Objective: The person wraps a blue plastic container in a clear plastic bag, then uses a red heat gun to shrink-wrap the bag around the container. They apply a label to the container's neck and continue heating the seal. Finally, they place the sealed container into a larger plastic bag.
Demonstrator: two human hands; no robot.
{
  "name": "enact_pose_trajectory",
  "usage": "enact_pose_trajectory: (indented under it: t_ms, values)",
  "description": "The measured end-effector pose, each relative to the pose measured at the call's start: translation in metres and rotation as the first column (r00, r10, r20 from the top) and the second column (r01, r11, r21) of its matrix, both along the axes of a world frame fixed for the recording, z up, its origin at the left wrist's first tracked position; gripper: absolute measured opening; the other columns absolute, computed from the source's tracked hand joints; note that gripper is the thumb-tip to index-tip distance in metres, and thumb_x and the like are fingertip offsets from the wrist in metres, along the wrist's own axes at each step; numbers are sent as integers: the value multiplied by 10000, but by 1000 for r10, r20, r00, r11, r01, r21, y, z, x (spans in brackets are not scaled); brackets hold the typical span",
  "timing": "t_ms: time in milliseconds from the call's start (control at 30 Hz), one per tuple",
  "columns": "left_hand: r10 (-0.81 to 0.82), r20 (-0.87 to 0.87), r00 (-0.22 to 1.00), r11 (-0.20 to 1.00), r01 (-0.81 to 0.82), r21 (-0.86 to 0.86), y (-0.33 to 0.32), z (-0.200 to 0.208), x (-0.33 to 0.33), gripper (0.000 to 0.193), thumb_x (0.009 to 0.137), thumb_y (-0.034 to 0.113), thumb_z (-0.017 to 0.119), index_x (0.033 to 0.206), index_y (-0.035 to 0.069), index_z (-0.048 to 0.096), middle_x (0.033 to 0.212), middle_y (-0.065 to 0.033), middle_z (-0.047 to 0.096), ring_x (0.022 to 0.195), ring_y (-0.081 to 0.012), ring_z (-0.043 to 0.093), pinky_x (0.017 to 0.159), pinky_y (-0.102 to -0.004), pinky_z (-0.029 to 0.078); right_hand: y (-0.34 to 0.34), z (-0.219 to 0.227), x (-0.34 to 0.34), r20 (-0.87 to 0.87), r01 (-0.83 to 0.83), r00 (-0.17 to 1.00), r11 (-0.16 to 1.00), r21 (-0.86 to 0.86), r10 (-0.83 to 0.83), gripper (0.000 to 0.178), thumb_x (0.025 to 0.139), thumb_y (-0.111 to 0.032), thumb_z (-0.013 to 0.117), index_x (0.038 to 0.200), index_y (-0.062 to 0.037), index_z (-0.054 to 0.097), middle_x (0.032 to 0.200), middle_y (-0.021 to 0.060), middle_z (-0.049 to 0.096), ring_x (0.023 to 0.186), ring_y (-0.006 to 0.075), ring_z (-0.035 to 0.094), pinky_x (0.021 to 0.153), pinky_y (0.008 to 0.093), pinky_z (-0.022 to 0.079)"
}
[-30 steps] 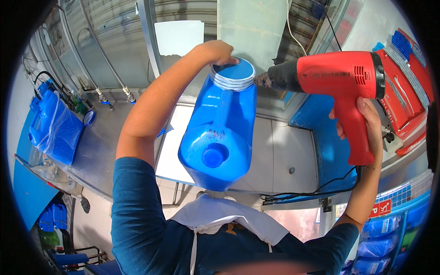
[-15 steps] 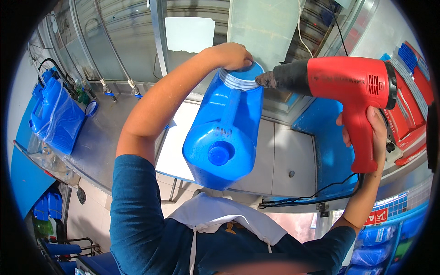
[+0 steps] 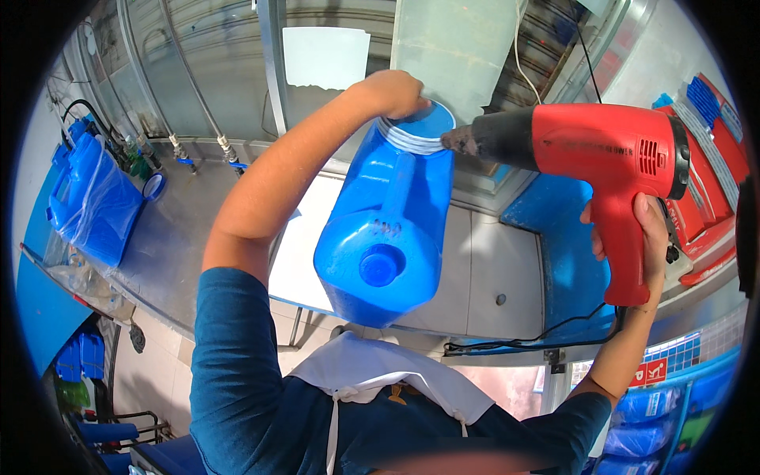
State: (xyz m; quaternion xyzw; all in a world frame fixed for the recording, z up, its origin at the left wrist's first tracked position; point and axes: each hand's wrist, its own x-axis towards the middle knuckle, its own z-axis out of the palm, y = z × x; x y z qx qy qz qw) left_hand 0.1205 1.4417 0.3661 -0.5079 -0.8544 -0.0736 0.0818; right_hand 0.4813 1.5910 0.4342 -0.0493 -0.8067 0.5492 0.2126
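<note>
A large blue jerrycan (image 3: pixel 378 218) with a handle along its top stands in front of me. Its wide round lid (image 3: pixel 431 125) is at the far end, with a whitish wrinkled band (image 3: pixel 412 141) around the neck; a small screw cap (image 3: pixel 379 266) sits near me. My left hand (image 3: pixel 396 93) is closed at the lid's far left rim, fingertips partly hidden. In my right hand (image 3: pixel 651 226) is a red heat gun (image 3: pixel 606 146), gripped by its handle. Its dark nozzle (image 3: pixel 467 142) points left, right up against the band.
Another blue jerrycan (image 3: pixel 99 198) in clear plastic stands on the metal counter (image 3: pixel 178 237) at left, by a loose lid (image 3: pixel 154 187). Two valved pipes (image 3: pixel 222 142) rise behind. The heat gun's black cord (image 3: pixel 514 344) trails below; red packages (image 3: pixel 708 182) lie at far right.
My left hand has shifted slightly up and left at the lid's rim. The heat gun has dipped a little, its nozzle still at the band. The jerrycan stays in place.
</note>
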Motion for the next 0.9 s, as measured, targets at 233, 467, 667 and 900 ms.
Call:
enact_pose_trajectory:
  t_ms: [233, 467, 667, 900]
  values:
    - [93, -98, 991, 987, -79, 141, -9, -2, -7, 371, 922, 328, 544, 1119, 30, 642, 1135, -208, 639, 1053, -369, 609, 921, -418, 484, -4, -4, -4, -2, 47, 999, 998, 29, -47, 656, 897, -546, 514, 1014, 96, 577, 770, 185, 652, 470, 158, 596, 387, 249, 479]
    - [-44, 68, 997, 951, 21, 310, -12, -16, -28, 325, 937, 291, 503, 1068, 30, 645, 982, -192, 687, 972, -316, 661, 836, -424, 511, -5, -1, -8, -28, 119, 993, 993, 15, -119, 649, 906, -561, 501, 1023, 72, 582, 758, 173, 652, 461, 154, 591, 375, 246, 468]
    - [187, 264, 946, 924, -261, 279, -27, -4, -14, 325, 941, 239, 445, 1060, -4, 626, 724, -171, 683, 575, -244, 671, 626, -374, 540, -20, 19, -13, 14, -6, 1000, 999, 38, 6, 567, 920, -472, 536, 1076, 73, 536, 777, 182, 662, 468, 152, 605, 384, 230, 479]
    - [-31, 552, 833, 784, -323, 531, -63, -15, -2, 306, 910, 164, 456, 1122, 2, 605, 723, -122, 687, 583, -200, 657, 598, -317, 516, -41, 59, -33, 136, 90, 983, 969, 228, -123, 535, 908, -493, 559, 912, 39, 610, 685, 145, 655, 455, 137, 612, 384, 210, 484]
